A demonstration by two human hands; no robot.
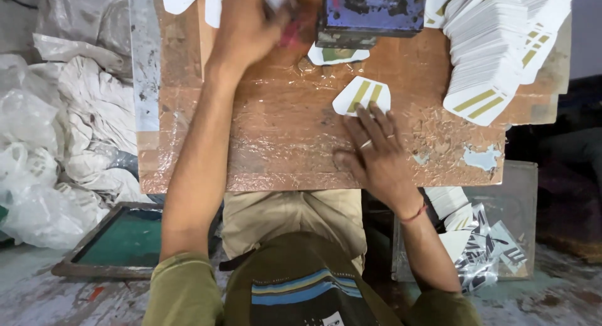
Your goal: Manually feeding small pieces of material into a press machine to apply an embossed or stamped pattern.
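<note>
nearest the camera, the person's olive shirt (301, 288) filled the bottom of the view. just beyond it, the right hand (375, 153) lay flat on the brown tabletop (276, 144), fingers spread, its fingertips touching the near edge of a white shield-shaped label with two gold stripes (362, 95) at about 12 o'clock from the hand. farther off, at 11 o'clock, the left hand (248, 25) reached to the back of the tabletop, curled over something small and pale; motion blur hid whether it pinched it. beside that hand, at 1 o'clock from the centre, sat a dark blue metal block (370, 12) with another label (338, 54) peeking from under its near edge. at 2 o'clock, a thick fanned stack of matching labels (495, 56) leaned across the far corner. judging by this, many labels were already stacked, and one lay loose under the fingers. off the tabletop, crumpled white plastic sheeting (56, 144) lay at 9 o'clock, a framed green screen (119, 241) at 8 o'clock, and a clear bin of scraps (489, 238) at 4 o'clock.
</note>
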